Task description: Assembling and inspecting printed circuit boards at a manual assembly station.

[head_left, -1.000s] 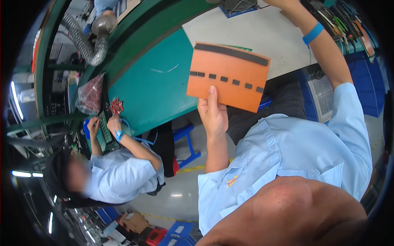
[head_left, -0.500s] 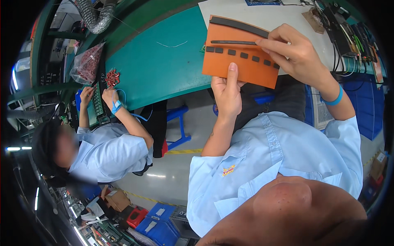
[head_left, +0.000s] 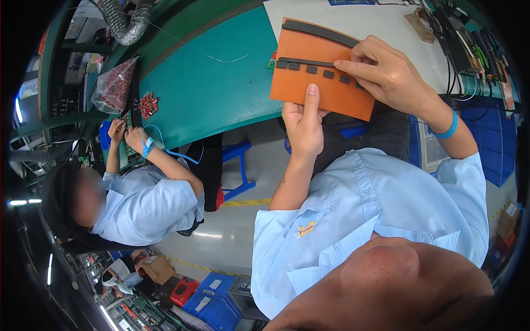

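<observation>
My left hand point(head_left: 303, 129) grips the lower edge of an orange sheet point(head_left: 295, 92), thumb on its face and fingers behind. My right hand point(head_left: 395, 71) lies over the sheet's right side, thumb and forefinger pinching the right end of a thin black strip point(head_left: 306, 61). That strip lies along the top of a row of small black pads point(head_left: 311, 69); I cannot tell whether it is stuck down. Along the sheet's upper edge runs a wider black band point(head_left: 317, 33). My right fingers cover part of the pad row and the band's right end.
Below the sheet is a bench with a green mat point(head_left: 221, 83) and white surface point(head_left: 276, 16). Tools and cables point(head_left: 480, 49) crowd its right end. At left, a co-worker point(head_left: 143, 204) works beside small red parts point(head_left: 148, 105) and a clear bag point(head_left: 115, 88). A blue stool point(head_left: 237, 171) stands below.
My right hand has moved down and left, bringing the thin strip from above the pads to their upper edge. The co-worker's hands have drawn closer together.
</observation>
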A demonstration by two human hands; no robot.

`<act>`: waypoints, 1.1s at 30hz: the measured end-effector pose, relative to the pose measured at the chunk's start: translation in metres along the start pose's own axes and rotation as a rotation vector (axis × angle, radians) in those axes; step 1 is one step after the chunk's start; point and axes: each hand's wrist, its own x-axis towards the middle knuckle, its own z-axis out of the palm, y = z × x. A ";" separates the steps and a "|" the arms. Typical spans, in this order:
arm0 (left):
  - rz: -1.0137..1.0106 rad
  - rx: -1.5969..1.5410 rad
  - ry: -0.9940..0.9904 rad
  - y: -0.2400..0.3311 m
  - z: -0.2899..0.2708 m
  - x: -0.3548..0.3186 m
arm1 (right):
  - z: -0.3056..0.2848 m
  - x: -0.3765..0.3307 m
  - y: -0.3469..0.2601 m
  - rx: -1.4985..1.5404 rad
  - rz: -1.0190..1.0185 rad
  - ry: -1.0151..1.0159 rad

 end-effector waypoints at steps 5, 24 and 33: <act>0.006 -0.022 -0.011 -0.003 -0.001 -0.001 | 0.000 -0.002 -0.002 -0.001 -0.017 -0.012; 0.007 -0.083 -0.030 -0.006 -0.001 0.005 | -0.005 -0.003 -0.008 -0.133 -0.083 -0.043; 0.087 0.028 0.100 -0.002 0.018 0.010 | -0.003 -0.004 -0.008 -0.171 -0.141 -0.014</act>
